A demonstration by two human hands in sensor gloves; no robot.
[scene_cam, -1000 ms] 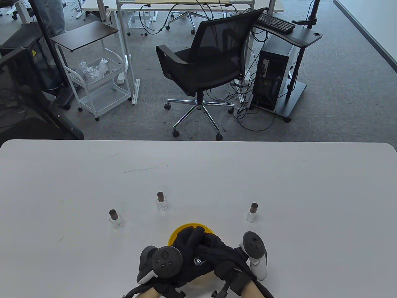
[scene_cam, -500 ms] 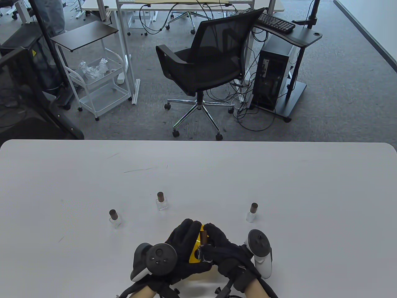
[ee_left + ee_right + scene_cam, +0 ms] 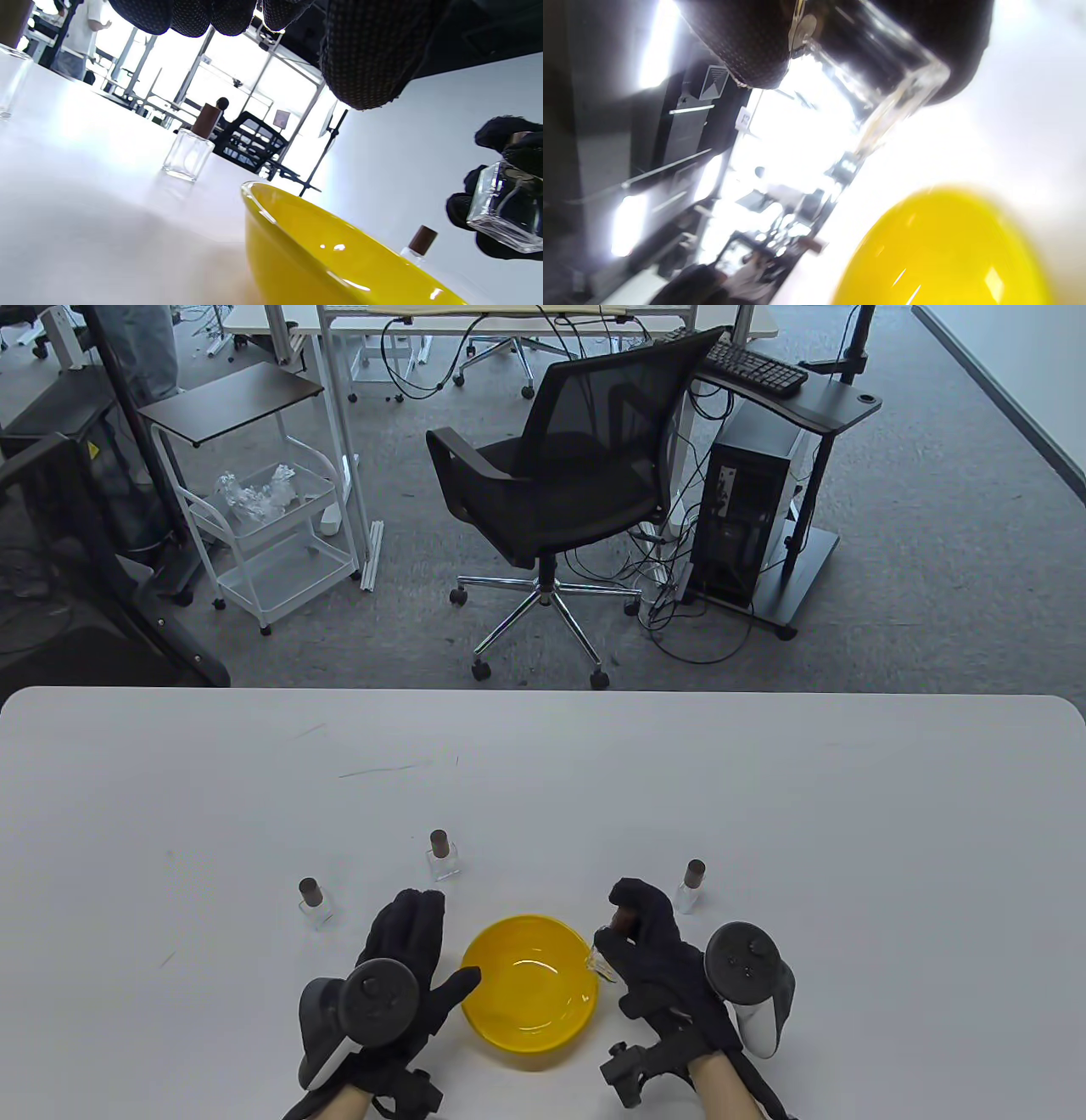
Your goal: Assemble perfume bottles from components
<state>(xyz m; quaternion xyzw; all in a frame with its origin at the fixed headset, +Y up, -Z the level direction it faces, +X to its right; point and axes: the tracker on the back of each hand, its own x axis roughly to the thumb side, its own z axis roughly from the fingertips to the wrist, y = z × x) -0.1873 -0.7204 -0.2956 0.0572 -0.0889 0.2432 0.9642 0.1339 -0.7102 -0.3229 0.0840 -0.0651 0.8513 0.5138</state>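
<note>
A clear perfume bottle (image 3: 604, 963) with a brown cap is sitting in the right hand (image 3: 657, 963), whose fingers are curling round it, just above the right rim of the yellow bowl (image 3: 530, 980) and tilting. The left hand (image 3: 399, 963) is lying flat with straight fingers, gripping nothing, just beside the bowl's left rim. Three capped bottles are standing upright on the white bench (image 3: 764, 797): one at far left (image 3: 314, 903), one behind the bowl (image 3: 441, 857), one beyond the right hand (image 3: 690, 888).

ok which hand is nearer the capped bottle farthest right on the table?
Right. The right hand, holding a bottle, sits just left of the rightmost bottle; the left hand is across the yellow bowl.
</note>
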